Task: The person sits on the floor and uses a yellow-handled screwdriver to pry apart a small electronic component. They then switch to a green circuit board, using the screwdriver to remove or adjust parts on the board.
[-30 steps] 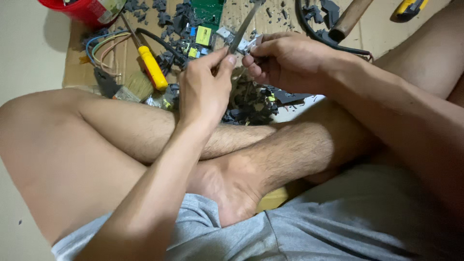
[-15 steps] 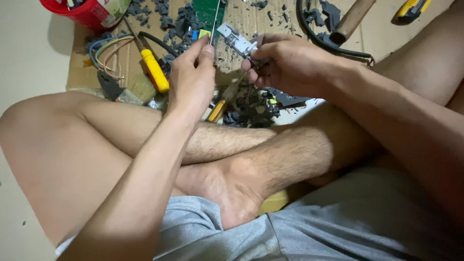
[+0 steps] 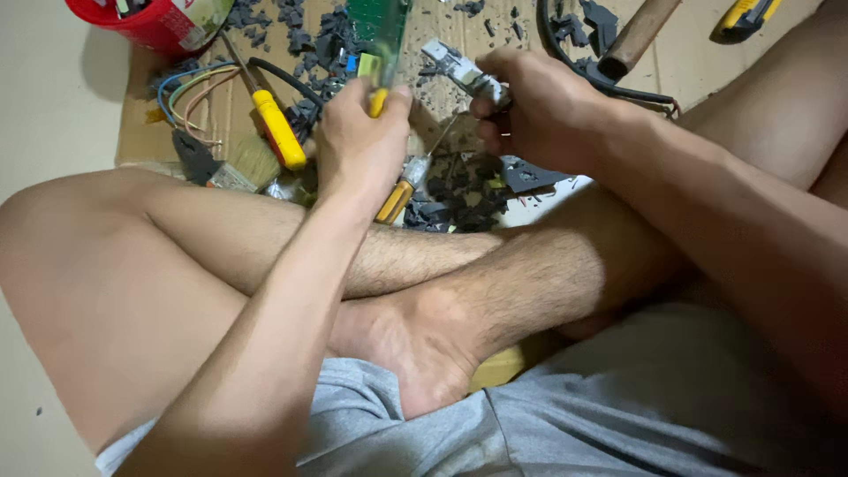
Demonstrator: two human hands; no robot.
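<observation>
The left hand [image 3: 362, 141] is closed on a small yellow-handled tool [image 3: 378, 99], raised just in front of the green circuit board [image 3: 380, 26], while the right hand [image 3: 539, 110] grips a small grey-white metal and plastic part [image 3: 459, 69] to the right of that board. Working it apart well probably calls for pinning the part firmly and keeping the tool tip off the fingers. Compared with half a second ago, the left hand has drawn away from the part toward the board.

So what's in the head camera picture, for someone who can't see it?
A person sits cross-legged on the floor. The left hand grips a green circuit board, the right hand a small grey part. Screwdrivers and dark scraps lie on cardboard.
</observation>
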